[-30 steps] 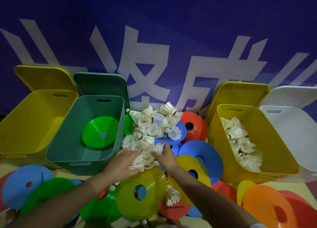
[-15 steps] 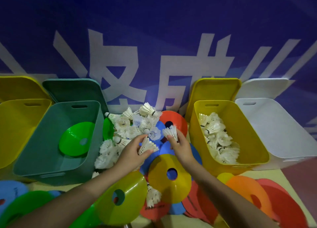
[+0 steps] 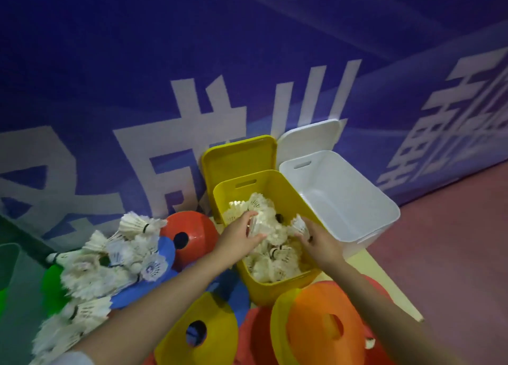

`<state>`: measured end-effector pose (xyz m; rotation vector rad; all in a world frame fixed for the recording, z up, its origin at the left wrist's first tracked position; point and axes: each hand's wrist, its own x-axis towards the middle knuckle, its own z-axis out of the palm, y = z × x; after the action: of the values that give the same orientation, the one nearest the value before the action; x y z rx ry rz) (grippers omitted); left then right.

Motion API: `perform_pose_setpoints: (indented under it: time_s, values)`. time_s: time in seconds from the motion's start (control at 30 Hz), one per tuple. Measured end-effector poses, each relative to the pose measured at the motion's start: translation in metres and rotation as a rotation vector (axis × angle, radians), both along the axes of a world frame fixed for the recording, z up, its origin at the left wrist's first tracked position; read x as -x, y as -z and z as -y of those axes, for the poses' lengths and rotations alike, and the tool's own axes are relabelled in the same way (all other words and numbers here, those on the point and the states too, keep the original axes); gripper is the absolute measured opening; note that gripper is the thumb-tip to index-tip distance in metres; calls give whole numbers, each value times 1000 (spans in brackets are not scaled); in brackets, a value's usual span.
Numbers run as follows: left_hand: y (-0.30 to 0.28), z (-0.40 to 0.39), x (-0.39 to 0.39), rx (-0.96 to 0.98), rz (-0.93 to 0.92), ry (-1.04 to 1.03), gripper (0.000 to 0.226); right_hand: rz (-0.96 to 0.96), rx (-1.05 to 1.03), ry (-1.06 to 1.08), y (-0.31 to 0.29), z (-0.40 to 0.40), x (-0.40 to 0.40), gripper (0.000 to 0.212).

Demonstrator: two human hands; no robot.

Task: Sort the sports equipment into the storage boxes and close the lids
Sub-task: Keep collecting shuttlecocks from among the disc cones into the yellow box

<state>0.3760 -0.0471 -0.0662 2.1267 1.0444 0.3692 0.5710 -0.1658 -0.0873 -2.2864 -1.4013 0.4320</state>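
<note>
Both our hands hover over the yellow box (image 3: 277, 285): left hand (image 3: 242, 238) loosely curled around a shuttlecock (image 3: 257, 224), right hand (image 3: 319, 241) half open with another at its fingertips. Loose shuttlecocks (image 3: 110, 260) lie left of this box, nearer our left hand.

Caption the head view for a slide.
Both hands, left hand and right hand, over shuttlecocks in the open yellow box.
</note>
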Motion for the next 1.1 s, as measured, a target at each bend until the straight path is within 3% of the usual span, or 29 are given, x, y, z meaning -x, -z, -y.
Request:
perform_pose_setpoints:
  time_s: [0.13,0.2,0.37,0.47,0.6,0.87,1.1]
  values:
    - [25,-9,-25,-268,-462,135,65,122,-23,-15,10,-5,7,60]
    - [31,-10,-32,-352,-549,186,62,147,-19,41,13,-7,5,59]
    - [38,-11,-33,-360,-455,149,66,123,-64,84,19,-8,3,56]
    - [41,-9,-29,-339,-347,88,49,42,-85,123,17,-19,-2,56]
    - [42,-8,-29,-343,-349,49,33,4,-67,42,23,-54,-10,52]
    - [43,-7,-30,-349,-317,-47,32,-152,244,47,60,-96,-11,57]
    - [46,-10,-29,-350,-381,22,37,-79,36,32,16,-67,-2,60]
